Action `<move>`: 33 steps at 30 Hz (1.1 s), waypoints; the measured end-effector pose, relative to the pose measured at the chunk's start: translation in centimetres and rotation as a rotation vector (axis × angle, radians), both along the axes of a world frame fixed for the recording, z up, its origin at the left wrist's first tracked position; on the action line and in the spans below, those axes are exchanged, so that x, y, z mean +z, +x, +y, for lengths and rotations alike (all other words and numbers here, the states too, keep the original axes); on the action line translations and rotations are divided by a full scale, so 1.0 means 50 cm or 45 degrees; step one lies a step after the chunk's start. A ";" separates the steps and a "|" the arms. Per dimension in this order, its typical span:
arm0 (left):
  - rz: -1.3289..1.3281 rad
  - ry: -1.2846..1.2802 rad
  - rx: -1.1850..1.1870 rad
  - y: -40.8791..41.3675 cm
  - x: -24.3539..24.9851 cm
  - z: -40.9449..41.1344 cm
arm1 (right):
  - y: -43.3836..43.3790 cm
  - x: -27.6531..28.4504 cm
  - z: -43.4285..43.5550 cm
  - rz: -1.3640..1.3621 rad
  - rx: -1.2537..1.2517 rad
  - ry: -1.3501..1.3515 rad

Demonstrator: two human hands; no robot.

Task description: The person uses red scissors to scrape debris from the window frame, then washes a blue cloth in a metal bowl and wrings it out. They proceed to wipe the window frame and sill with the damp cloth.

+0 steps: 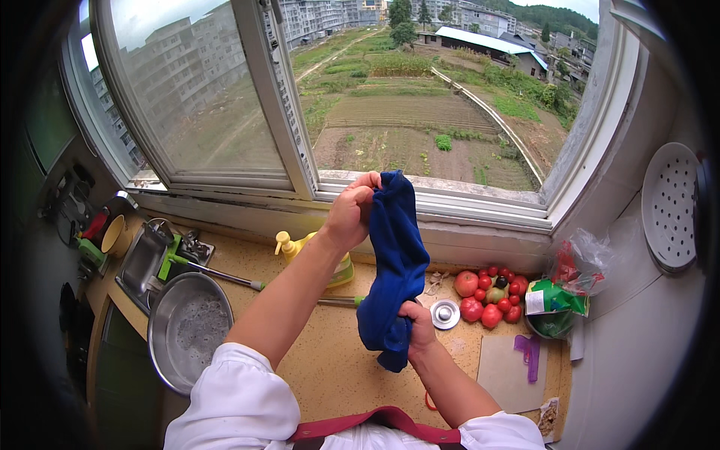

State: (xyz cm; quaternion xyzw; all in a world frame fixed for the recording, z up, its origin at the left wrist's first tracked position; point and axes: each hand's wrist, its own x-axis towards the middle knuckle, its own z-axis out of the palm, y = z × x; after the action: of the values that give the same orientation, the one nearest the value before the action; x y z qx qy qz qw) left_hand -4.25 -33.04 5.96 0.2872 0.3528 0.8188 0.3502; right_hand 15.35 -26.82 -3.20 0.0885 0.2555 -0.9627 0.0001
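Observation:
A blue cloth (396,242) hangs stretched upright between my two hands, in front of the window. My left hand (353,211) pinches its upper end near the window sill. Lower down, my right hand (419,329) grips the bunched lower part, and a loose end of the cloth dangles below. Behind my left forearm stands a yellow pump bottle (343,271). A squeegee-like tool with a green head (169,259) and a metal pole lies on the counter, its pole passing behind my left forearm.
A metal basin (190,332) with sudsy water sits by the sink (143,259) at left. Tomatoes (491,316), a metal lid (445,314), a board (500,377) with a purple plastic toy gun (529,357), and a green bag (557,298) lie on the right. The window (433,202) is partly open.

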 end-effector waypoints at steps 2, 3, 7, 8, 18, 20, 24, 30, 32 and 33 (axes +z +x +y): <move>-0.164 0.120 0.051 0.039 -0.011 -0.049 | 0.025 0.003 -0.016 0.031 0.037 0.060; -0.231 0.145 0.046 0.059 -0.010 -0.071 | 0.041 0.007 -0.020 0.043 0.057 0.079; -0.420 0.235 -0.018 0.098 -0.031 -0.136 | 0.100 0.030 -0.039 0.008 0.094 0.084; -0.402 0.340 -0.147 0.095 -0.044 -0.152 | 0.107 0.018 -0.040 -0.035 0.114 0.139; 1.226 -0.617 -0.223 0.242 0.018 -0.120 | 0.092 0.029 -0.029 0.040 -0.169 0.537; 0.831 -0.408 -0.114 0.233 0.031 -0.113 | 0.091 0.053 -0.017 0.029 -0.132 0.314; 0.773 -0.561 0.039 0.165 -0.011 -0.180 | 0.114 0.068 0.048 0.166 -0.260 0.043; 0.475 -0.756 -0.530 0.279 -0.145 -0.172 | 0.133 0.062 0.102 0.332 -0.323 -0.033; 0.480 -0.835 -0.368 0.291 -0.160 -0.164 | 0.143 0.064 0.114 0.345 -0.343 0.024; 0.415 -0.859 -0.261 0.285 -0.176 -0.158 | 0.154 0.083 0.113 0.333 -0.360 0.078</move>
State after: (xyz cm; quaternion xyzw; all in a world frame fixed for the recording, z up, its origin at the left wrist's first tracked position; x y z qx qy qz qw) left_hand 9.97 -40.94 -2.83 0.3160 0.6228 0.5611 0.4443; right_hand 23.06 -21.19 0.98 -0.0024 0.2676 -0.9483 -0.1709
